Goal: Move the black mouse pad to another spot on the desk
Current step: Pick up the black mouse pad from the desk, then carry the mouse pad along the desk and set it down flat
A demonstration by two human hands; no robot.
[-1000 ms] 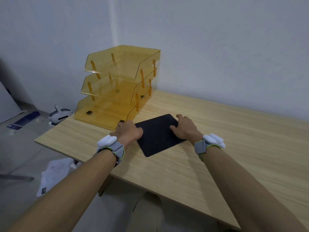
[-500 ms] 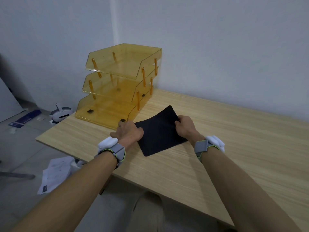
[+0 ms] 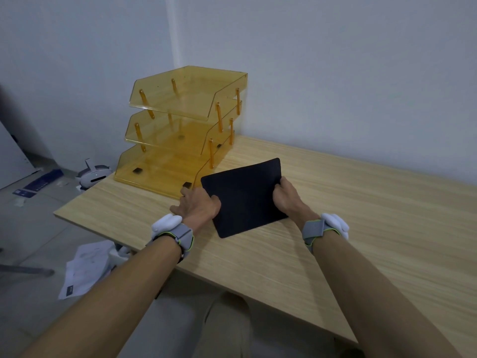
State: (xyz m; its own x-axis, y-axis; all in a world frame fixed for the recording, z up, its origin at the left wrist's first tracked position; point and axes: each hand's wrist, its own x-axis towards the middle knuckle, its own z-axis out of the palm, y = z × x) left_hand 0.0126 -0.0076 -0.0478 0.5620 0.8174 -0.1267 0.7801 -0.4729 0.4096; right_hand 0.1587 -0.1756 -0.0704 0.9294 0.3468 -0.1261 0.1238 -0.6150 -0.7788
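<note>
Since half a second ago the far edge of the black mouse pad (image 3: 245, 196) has tipped higher off the desk (image 3: 374, 202). Left hand (image 3: 200, 206) and right hand (image 3: 285, 198) both clamped on its side edges. Step: lift-off. Next, likely: raise clear of the amber tray stack (image 3: 180, 130), carry sideways

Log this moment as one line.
left hand: grips mouse pad | right hand: grips pad | far edge raised | desk
</note>
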